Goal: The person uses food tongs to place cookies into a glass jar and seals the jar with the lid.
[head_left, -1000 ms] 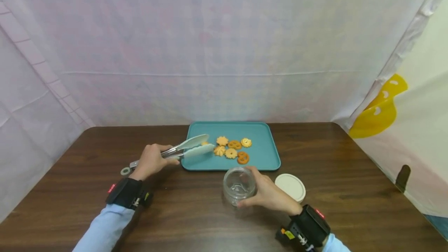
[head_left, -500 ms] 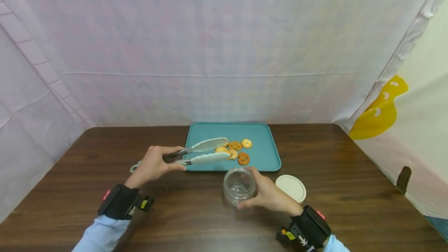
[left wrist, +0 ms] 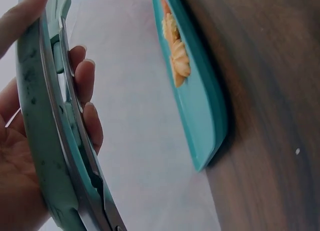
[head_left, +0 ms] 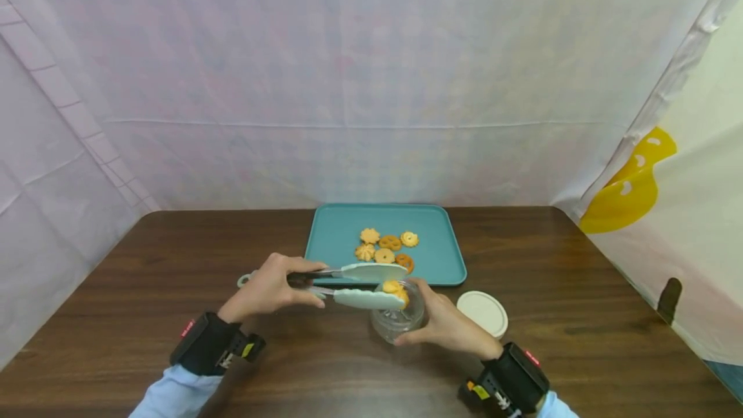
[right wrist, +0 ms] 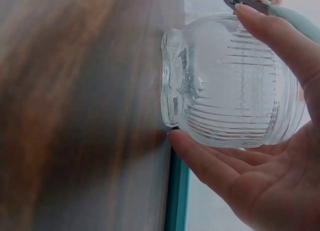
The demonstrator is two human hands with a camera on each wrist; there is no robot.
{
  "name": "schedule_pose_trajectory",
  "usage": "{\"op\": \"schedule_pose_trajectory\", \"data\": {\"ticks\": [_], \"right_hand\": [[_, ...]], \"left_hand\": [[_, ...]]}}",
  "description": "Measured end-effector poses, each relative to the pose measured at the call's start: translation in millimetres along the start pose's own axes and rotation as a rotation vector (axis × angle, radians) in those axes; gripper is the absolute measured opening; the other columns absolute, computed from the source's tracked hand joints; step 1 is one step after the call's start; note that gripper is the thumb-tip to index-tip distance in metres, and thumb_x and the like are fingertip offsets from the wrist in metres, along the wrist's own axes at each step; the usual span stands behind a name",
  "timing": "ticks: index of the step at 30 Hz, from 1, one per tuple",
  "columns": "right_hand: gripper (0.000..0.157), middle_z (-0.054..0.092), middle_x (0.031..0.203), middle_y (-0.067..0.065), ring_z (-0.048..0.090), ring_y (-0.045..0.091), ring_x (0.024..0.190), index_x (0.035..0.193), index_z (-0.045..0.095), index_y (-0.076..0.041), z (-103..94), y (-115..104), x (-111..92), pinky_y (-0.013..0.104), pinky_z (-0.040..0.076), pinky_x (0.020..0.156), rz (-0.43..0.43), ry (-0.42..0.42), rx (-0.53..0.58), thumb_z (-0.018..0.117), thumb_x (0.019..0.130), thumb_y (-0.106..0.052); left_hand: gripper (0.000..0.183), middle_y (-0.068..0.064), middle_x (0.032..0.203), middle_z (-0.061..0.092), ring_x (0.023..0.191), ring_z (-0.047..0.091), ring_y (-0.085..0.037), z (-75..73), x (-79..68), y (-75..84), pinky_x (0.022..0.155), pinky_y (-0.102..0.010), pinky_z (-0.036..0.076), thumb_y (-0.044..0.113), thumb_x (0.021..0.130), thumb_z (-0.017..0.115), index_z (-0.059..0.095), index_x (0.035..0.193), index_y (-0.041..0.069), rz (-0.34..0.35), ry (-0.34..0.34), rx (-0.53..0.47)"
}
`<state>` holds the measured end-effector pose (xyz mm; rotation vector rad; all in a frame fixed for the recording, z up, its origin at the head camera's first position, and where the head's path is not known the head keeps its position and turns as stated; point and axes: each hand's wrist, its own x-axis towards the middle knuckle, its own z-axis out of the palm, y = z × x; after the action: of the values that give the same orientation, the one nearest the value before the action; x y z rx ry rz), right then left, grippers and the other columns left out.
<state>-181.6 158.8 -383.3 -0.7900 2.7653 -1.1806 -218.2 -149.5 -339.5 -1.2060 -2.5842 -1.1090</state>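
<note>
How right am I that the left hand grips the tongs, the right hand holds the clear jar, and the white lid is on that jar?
The white lid is not on the clear jar; the head view shows it lying on the table. The rest is right.

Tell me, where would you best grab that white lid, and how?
I'd pinch the lid at opposite points of its rim, coming down from above and the right. It looks like a plain disc lying flat on the table, so the edge seems the likeliest hold, while the right hand, holding the jar, crowds its left side.
</note>
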Motion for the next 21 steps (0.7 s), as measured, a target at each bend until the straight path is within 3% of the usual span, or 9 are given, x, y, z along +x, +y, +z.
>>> {"op": "schedule_pose_trajectory", "data": {"ticks": [8, 21], "right_hand": [[0.090, 0.057, 0.112, 0.018, 0.054, 0.028, 0.098, 0.129, 0.031, -0.001, 0.1, -0.1, 0.5, 0.048, 0.046, 0.080, 0.015, -0.028, 0.007, 0.075, 0.063, -0.043], [0.091, 0.057, 0.112, 0.018, 0.054, 0.028, 0.099, 0.130, 0.031, 0.000, -1.1, -0.4, 1.0, 0.048, 0.046, 0.081, 0.016, -0.033, 0.000, 0.075, 0.063, -0.044]], "left_hand": [[0.058, -0.019, 0.106, 0.067, 0.079, 0.063, -0.017, 8.4, 0.5, -2.5, 0.068, -0.031, 0.054, 0.039, 0.070, 0.070, 0.060, 0.115, 0.005, 0.001, -0.056, -0.005], [0.059, -0.018, 0.103, 0.068, 0.074, 0.061, -0.013, 11.2, 3.2, -2.1, 0.064, -0.034, 0.054, 0.039, 0.068, 0.071, 0.061, 0.114, 0.004, -0.007, -0.045, 0.011]]}}
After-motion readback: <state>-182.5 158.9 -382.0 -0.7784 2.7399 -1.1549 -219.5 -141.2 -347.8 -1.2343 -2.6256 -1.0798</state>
